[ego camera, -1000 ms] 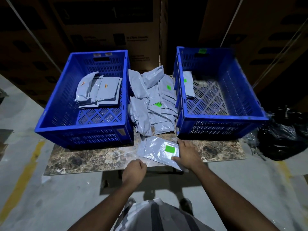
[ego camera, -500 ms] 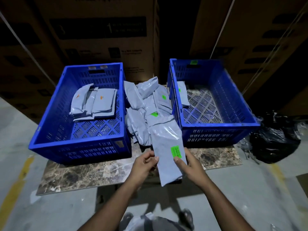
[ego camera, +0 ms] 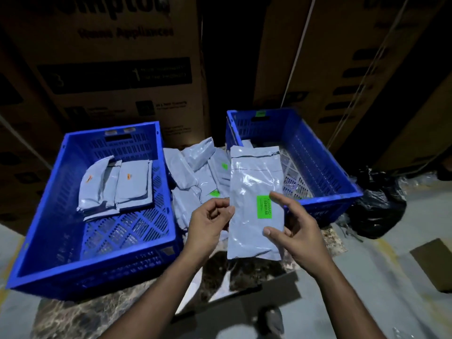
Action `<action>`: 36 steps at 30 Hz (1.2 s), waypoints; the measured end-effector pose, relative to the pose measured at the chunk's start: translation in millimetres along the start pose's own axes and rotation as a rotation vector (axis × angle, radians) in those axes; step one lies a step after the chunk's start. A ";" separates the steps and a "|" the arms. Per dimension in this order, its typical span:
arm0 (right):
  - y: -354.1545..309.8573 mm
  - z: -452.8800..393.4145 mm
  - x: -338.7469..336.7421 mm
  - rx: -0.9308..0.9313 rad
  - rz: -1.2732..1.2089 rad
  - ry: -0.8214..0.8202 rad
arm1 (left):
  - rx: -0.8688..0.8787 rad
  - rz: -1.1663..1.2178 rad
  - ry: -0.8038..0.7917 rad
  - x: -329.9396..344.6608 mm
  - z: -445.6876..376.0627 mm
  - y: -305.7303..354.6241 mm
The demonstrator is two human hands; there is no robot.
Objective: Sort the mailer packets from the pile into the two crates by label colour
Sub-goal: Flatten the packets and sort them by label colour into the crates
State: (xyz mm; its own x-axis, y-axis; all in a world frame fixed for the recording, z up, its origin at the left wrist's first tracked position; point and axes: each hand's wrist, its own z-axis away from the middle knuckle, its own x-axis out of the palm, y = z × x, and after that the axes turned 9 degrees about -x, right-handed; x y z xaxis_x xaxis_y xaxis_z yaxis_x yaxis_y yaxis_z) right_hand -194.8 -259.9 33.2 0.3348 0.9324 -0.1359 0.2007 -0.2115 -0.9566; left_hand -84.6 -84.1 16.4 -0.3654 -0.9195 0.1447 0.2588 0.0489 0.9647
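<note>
A grey mailer packet (ego camera: 254, 199) with a green label (ego camera: 264, 207) is held upright above the marble worktop (ego camera: 247, 270), pinched at its left edge by the left hand (ego camera: 210, 223) and gripped at its lower right by the right hand (ego camera: 296, 228). The pile (ego camera: 198, 172) is seen at 12 o'clock between the two blue crates; orange-labelled packets (ego camera: 117, 187) are stacked in the left crate (ego camera: 73, 241), at 9 o'clock, with the right crate (ego camera: 325, 174) at 2 o'clock.

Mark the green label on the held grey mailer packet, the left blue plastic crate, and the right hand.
green label (ego camera: 264, 207), head view, centre of the sticker
left blue plastic crate (ego camera: 39, 217), head view, bare left wall
right hand (ego camera: 299, 232), head view, palm
</note>
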 end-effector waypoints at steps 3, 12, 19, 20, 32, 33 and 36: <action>3.3 -28.1 -30.8 -0.028 0.068 0.033 | 0.018 -0.020 -0.025 19.4 -31.7 4.7; 67.9 -174.1 -137.0 -0.091 0.344 -0.042 | 0.182 -0.680 0.163 72.6 -151.5 -2.2; 163.5 -297.5 -130.8 0.042 0.317 -0.238 | 0.140 -1.014 0.190 106.5 -222.7 -5.7; 181.1 -308.2 -124.0 0.075 0.311 -0.251 | 0.136 -1.055 0.186 109.0 -227.0 -8.7; 304.1 -355.9 -70.2 0.337 0.354 -0.214 | 0.199 -1.093 0.337 119.5 -235.5 -28.1; 303.3 -358.4 -67.9 0.332 0.382 -0.198 | 0.203 -1.099 0.346 119.6 -235.1 -27.7; 300.1 -363.9 -64.1 0.285 0.564 -0.280 | 0.213 -1.135 0.360 119.3 -235.1 -27.2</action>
State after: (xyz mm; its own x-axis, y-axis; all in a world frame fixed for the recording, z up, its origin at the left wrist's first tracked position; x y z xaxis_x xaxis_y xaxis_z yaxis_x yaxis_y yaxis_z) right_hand 179.0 -489.8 -151.3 0.0585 0.7515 -0.6572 -0.1972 -0.6366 -0.7455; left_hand 75.0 -286.9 -44.4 -0.0105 -0.5347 -0.8450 -0.2131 -0.8244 0.5243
